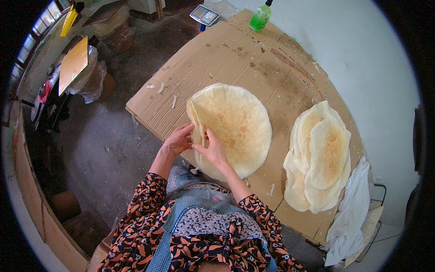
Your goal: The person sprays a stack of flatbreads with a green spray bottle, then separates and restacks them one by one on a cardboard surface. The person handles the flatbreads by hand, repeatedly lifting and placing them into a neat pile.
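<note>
In front of me lies a stack of large, thin round flatbreads (pixel 238 125), pale with browned patches. Its left edge is lifted and partly folded over. My left hand (pixel 178 140) grips this edge from the outer side, fingers curled against it. From the inner side, my right hand (pixel 214 149) holds the same folded edge between thumb and fingers. Both thumbs come close together there. To the right, a second pile of flatbreads (pixel 317 159) lies loosely overlapped, with a smaller oval piece on top.
Flattened cardboard (pixel 210 68) covers the table, with dough scraps on it. A green-liquid bottle (pixel 260 17) stands at the far end near a digital scale (pixel 204 15). White cloth (pixel 350 210) hangs at the right edge. A wrapped bundle under a board (pixel 74 66) stands left.
</note>
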`<action>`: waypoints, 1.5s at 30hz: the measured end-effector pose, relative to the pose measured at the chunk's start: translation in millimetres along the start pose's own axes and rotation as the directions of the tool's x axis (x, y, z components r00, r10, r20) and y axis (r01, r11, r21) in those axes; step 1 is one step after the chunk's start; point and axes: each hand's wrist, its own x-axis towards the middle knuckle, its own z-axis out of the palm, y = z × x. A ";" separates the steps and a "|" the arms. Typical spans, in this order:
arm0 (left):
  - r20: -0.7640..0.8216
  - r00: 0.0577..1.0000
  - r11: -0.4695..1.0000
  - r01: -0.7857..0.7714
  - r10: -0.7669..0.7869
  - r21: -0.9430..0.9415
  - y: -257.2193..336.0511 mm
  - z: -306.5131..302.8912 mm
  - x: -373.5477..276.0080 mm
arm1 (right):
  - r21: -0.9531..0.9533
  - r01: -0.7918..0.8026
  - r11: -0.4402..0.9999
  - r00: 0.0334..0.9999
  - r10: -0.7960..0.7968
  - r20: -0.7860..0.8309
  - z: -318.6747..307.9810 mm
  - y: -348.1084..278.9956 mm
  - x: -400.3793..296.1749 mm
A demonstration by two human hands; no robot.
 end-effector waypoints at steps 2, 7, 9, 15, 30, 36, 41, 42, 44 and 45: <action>-0.028 1.000 1.000 0.006 -0.006 0.008 3.8 3.5 -3.7 | 0.012 -0.007 1.000 1.000 0.007 0.010 0.5 -2.2 0.3; -0.063 0.997 0.997 -0.050 0.054 0.067 2.5 0.3 -8.5 | 0.371 -0.083 0.925 0.991 0.036 0.132 -0.6 10.6 5.0; -0.079 0.994 0.990 -0.072 0.082 0.122 3.0 1.3 -9.1 | 0.485 -0.086 0.870 0.991 0.026 0.130 3.1 24.6 9.8; -0.129 0.984 0.977 -0.096 0.122 0.189 5.1 13.3 -12.8 | 0.235 -0.200 0.951 0.976 0.173 0.130 -10.2 19.0 9.2; -0.173 0.950 0.870 -0.153 0.260 0.469 1.7 33.2 -6.4 | -0.099 -0.137 0.986 0.973 0.115 -0.199 3.2 9.5 15.4; -0.180 0.954 0.868 -0.127 0.239 0.480 4.0 -2.5 -2.2 | 0.130 -0.184 0.974 0.954 0.209 -0.216 -34.9 52.6 27.8; -0.176 0.970 0.915 -0.085 0.167 0.395 20.5 -20.9 -6.4 | 0.372 -0.256 0.892 0.944 0.313 -0.101 -124.5 61.0 22.6; -0.158 0.975 0.907 -0.079 0.158 0.415 27.4 -15.1 -7.9 | 0.377 -0.249 0.892 0.946 0.308 -0.103 -136.6 56.5 19.2; -0.145 0.979 0.895 -0.067 0.145 0.442 38.9 -11.3 -10.4 | 0.366 -0.223 0.903 0.956 0.276 -0.097 -155.0 49.5 17.4; -0.127 0.982 0.886 -0.065 0.138 0.459 42.6 -16.5 -7.7 | 0.367 -0.221 0.904 0.955 0.276 -0.105 -164.1 43.6 16.6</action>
